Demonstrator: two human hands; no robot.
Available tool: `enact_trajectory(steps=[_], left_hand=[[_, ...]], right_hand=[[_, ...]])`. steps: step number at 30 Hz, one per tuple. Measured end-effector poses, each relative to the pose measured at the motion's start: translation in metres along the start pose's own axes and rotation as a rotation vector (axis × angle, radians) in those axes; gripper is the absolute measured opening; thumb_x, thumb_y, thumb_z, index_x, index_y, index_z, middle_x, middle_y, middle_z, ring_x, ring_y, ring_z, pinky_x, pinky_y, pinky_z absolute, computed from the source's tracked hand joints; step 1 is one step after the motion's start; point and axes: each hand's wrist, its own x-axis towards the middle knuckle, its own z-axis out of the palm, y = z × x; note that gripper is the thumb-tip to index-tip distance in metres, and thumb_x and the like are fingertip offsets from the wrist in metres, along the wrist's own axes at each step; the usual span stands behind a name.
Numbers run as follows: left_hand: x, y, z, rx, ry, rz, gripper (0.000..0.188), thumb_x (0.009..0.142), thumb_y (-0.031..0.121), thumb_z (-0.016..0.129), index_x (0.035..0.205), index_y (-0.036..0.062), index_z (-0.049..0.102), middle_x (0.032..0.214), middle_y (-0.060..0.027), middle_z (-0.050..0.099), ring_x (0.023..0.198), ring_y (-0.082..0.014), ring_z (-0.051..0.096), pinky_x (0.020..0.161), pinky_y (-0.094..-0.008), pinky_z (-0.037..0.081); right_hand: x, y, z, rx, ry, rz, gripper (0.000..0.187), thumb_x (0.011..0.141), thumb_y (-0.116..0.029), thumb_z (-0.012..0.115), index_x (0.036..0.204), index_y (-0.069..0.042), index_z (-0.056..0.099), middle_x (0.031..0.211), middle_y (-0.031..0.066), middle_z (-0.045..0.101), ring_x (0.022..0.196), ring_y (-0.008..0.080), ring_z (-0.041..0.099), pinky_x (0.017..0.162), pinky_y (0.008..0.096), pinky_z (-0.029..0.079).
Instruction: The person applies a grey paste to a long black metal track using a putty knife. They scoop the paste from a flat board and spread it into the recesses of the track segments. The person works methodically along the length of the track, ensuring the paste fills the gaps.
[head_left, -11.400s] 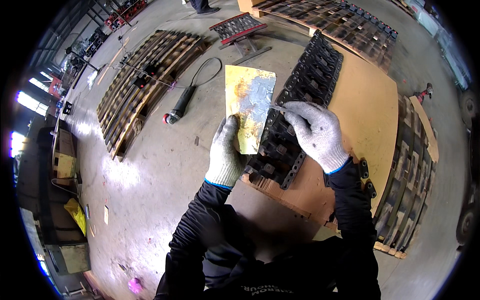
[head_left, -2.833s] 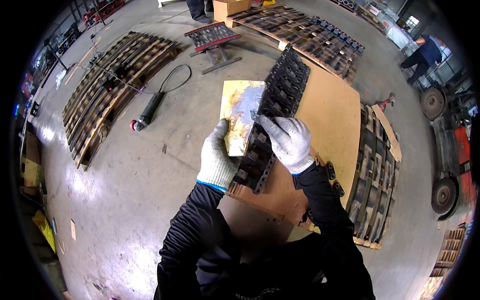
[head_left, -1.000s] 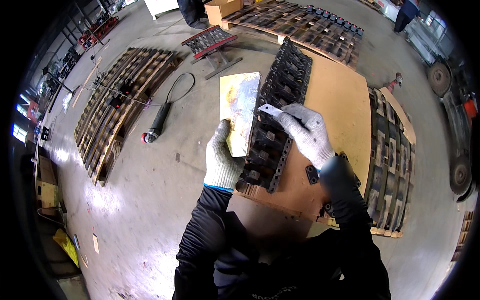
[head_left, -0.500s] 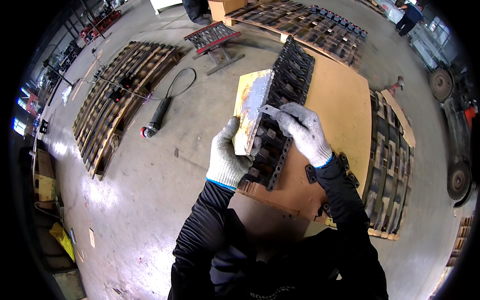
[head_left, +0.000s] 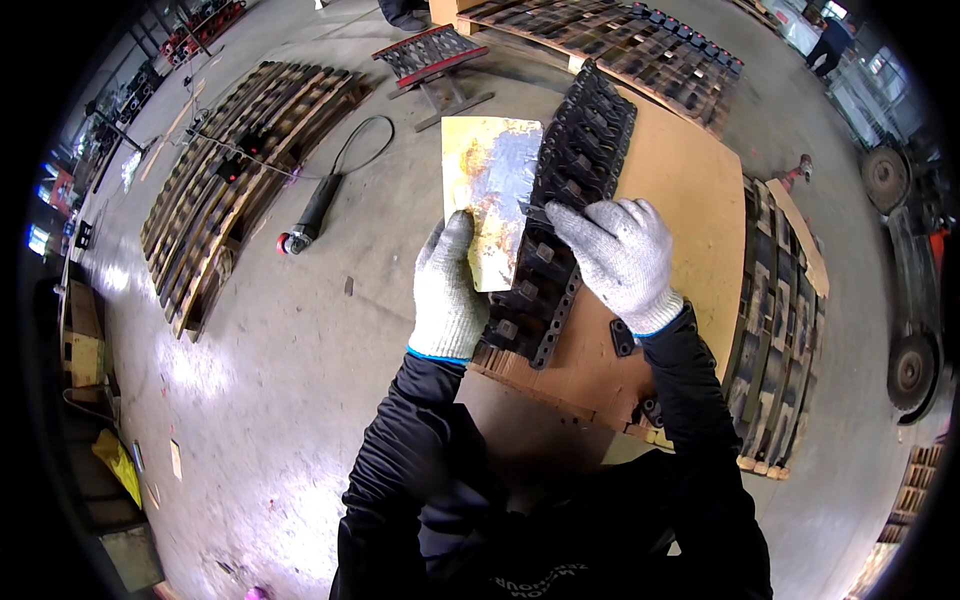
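Left grip (head_left: 447, 290) closed on plate (head_left: 492, 205): thumb across the front near lower left edge, fingers mostly hidden behind. Right grip (head_left: 622, 262) pinching a small flat scraper (head_left: 532, 211), only its tip end showing past the fingertips. Tip at plate's right edge; can't tell if it touches.

Plate: thin, roughly rectangular, held up facing the person, in the air in front of the track (head_left: 580, 180). Face pale yellow, rusty-orange blotches upper left and lower middle. Grey paste (head_left: 514, 172) smeared over the upper right part, surface uneven, thinning out downward. Lower end mostly yellow.

Track: long, black, linked segments, holes along its edge, lying slanted on cardboard (head_left: 695, 200); partly behind plate and right grip. Cardboard tan, browner at the near end. Loose black pieces (head_left: 622, 338) on it beside the right sleeve.

Containers: carton (head_left: 446, 10) at top, cut off by the frame, inside not visible. Box (head_left: 86, 350) at far left, contents unclear.

Pallets: left pallet (head_left: 212, 275) loaded with rows of dark bars (head_left: 235, 140); back pallet (head_left: 576, 63) has similar dark bars plus a row of small black blocks (head_left: 690, 32); right pallet (head_left: 765, 467) also loaded.

Floor: dark grinder (head_left: 317, 210), red at one end, cord looped, between left pallet and plate. Red-edged stand (head_left: 430, 54) beyond. Another person (head_left: 830, 45) far upper right.
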Motion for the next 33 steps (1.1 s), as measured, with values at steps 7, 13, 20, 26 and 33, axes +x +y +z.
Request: enact_trajectory(steps=[7, 13, 20, 26, 33], left_hand=[[-0.003, 0.001, 0.0, 0.197, 0.034, 0.14, 0.041, 0.102, 0.023, 0.058, 0.131, -0.0054, 0.053, 0.115, -0.0142, 0.068, 0.098, -0.0227, 0.069, 0.089, -0.0365, 0.057], [-0.005, 0.002, -0.001, 0.27, 0.08, 0.184, 0.037, 0.103, 0.021, 0.058, 0.127, -0.0062, 0.055, 0.112, -0.0138, 0.068, 0.097, -0.0212, 0.069, 0.087, -0.0351, 0.057], [-0.004, 0.001, -0.001, 0.232, 0.11, 0.18, 0.037, 0.103, 0.02, 0.057, 0.127, -0.0072, 0.055, 0.113, -0.0153, 0.068, 0.097, -0.022, 0.069, 0.088, -0.0354, 0.058], [-0.005, 0.003, 0.004, 0.18, 0.114, 0.163, 0.035, 0.102, 0.021, 0.057, 0.125, -0.0059, 0.056, 0.112, -0.0157, 0.068, 0.099, -0.0249, 0.069, 0.09, -0.0389, 0.057], [-0.006, 0.009, 0.004, 0.159, 0.141, 0.179, 0.032, 0.102, 0.019, 0.056, 0.121, -0.0071, 0.058, 0.104, -0.0135, 0.069, 0.085, -0.0201, 0.07, 0.076, -0.0324, 0.059]], right_hand=[[-0.006, 0.007, 0.004, -0.061, -0.138, -0.045, 0.056, 0.074, -0.016, 0.067, 0.129, -0.026, 0.068, 0.089, 0.003, 0.061, 0.083, 0.0243, 0.058, 0.076, 0.0396, 0.048], [-0.01, 0.005, 0.009, -0.01, -0.134, -0.067, 0.053, 0.075, -0.015, 0.067, 0.127, -0.023, 0.069, 0.089, 0.0022, 0.061, 0.082, 0.0243, 0.058, 0.076, 0.0384, 0.048], [-0.006, -0.007, 0.017, 0.333, 0.002, 0.147, 0.034, 0.077, -0.005, 0.075, 0.111, -0.01, 0.076, 0.084, 0.0087, 0.063, 0.073, 0.0289, 0.061, 0.067, 0.0384, 0.049], [-0.004, -0.002, 0.015, 0.163, 0.103, -0.011, 0.038, 0.078, -0.008, 0.076, 0.115, -0.012, 0.076, 0.087, 0.0085, 0.064, 0.074, 0.0286, 0.061, 0.067, 0.0391, 0.048], [-0.01, -0.002, 0.011, -0.079, -0.138, -0.122, 0.057, 0.075, -0.011, 0.068, 0.131, -0.022, 0.067, 0.091, 0.0036, 0.062, 0.083, 0.0267, 0.061, 0.072, 0.0398, 0.047]])
